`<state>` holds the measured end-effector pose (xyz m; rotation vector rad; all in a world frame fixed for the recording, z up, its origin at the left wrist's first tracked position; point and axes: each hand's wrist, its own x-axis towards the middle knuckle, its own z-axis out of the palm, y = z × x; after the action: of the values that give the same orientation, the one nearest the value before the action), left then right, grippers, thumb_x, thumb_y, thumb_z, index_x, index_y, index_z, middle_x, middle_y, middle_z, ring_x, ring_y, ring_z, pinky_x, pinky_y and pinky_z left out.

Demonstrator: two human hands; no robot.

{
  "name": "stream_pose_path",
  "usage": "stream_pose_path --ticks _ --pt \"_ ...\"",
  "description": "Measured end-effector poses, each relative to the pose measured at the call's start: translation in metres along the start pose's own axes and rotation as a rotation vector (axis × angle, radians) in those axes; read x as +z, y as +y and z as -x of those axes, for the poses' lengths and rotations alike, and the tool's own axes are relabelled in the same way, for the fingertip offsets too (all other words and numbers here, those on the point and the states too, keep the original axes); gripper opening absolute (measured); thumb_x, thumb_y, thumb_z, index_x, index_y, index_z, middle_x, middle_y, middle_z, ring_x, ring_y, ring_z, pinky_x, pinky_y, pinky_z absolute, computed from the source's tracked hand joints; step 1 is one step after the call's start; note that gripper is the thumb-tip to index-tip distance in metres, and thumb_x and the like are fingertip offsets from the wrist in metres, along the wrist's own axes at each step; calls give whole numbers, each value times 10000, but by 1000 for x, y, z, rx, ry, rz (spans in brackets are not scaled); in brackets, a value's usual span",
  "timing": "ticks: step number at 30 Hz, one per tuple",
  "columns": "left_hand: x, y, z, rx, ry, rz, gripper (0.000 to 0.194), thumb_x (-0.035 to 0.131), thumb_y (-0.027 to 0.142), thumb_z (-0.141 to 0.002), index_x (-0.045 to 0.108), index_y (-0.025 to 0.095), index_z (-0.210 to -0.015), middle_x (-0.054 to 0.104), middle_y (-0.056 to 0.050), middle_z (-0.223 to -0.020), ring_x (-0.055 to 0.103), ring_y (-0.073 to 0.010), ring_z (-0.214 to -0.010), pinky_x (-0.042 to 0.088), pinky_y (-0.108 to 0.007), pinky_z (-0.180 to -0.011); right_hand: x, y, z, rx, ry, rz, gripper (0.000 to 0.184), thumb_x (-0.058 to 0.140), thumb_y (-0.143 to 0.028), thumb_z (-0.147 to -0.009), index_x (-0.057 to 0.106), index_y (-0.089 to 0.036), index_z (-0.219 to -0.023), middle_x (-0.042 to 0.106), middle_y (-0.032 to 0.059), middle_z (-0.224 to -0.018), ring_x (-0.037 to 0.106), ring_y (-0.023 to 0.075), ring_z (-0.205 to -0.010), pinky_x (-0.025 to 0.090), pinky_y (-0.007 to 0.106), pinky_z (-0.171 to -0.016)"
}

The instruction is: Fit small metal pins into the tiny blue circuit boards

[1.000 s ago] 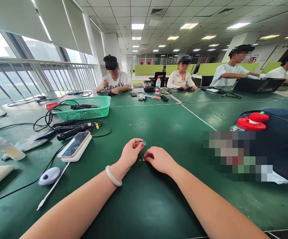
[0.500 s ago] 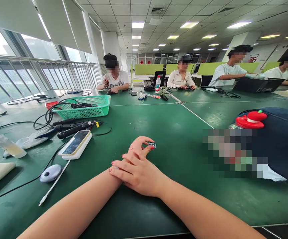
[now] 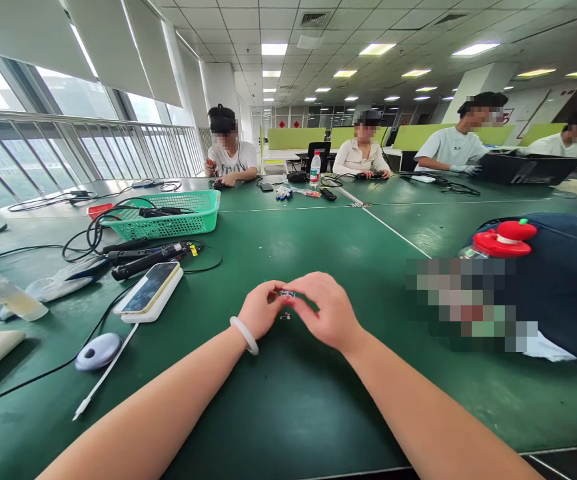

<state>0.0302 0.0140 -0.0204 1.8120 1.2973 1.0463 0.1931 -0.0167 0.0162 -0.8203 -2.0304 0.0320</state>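
Note:
My left hand [image 3: 261, 311], with a white bangle [image 3: 244, 335] on its wrist, pinches a small flat piece [image 3: 287, 293] between thumb and fingers. Dark with pale, silvery marks, the piece looks like a tiny circuit board, too small to name surely. From the other side, the thumb and index finger of my right hand [image 3: 326, 310] close on its right edge. Both hands are just above the green table [image 3: 288, 413]. A second tiny dark item [image 3: 285, 317] shows just below the fingertips; whether it lies on the table I cannot tell.
On the left are a phone [image 3: 151, 288] on a white block, a lilac oval item [image 3: 98, 352], a clear cup [image 3: 9, 295], cables and a green basket [image 3: 168, 220]. A dark bag [image 3: 563, 287] and red-lidded bottle [image 3: 503, 241] stand right. Several people sit across the table.
My right hand has left my left wrist and moved forward and right to the small piece. The bangle is now uncovered. My left hand has shifted slightly left with the piece.

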Motion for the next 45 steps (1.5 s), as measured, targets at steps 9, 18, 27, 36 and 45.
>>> stream_pose_path --ticks 9,18,27,36,45 --pt "-11 -7 -10 -170 -37 192 211 597 248 -725 610 144 -908 598 -2 -679 499 -95 -556 435 -235 -556 20 46 10 498 -506 -14 113 598 -271 -760 677 -224 -826 622 -6 -761 525 115 -664 395 245 -608" --pt "-10 -12 -11 -183 -72 204 209 591 237 -739 605 149 -929 501 46 -580 463 -79 -515 397 -209 -494 33 39 12 413 -550 71 127 545 -222 -806 660 -217 -753 602 3 -791 534 119 -720 371 238 -640" --pt "-10 -14 -10 -177 -100 232 229 594 143 -725 593 151 -954 526 38 -637 482 -73 -526 408 -213 -516 33 37 13 337 -576 144 124 507 -215 -844 628 -216 -817 595 -1 -838 539 110 -723 361 226 -640" --pt "-9 -15 -11 -183 -124 238 229 602 132 -718 575 151 -945 587 10 -691 501 -75 -535 422 -216 -532 39 35 12 238 -624 234 135 460 -170 -864 579 -197 -805 570 -4 -824 524 97 -691 324 219 -608" --pt "-10 -11 -10 -172 -123 248 236 636 169 -692 568 151 -917 588 16 -667 498 -72 -524 434 -208 -520 42 33 14 211 -624 334 137 416 -151 -866 545 -184 -832 571 31 -846 524 115 -654 293 243 -551"
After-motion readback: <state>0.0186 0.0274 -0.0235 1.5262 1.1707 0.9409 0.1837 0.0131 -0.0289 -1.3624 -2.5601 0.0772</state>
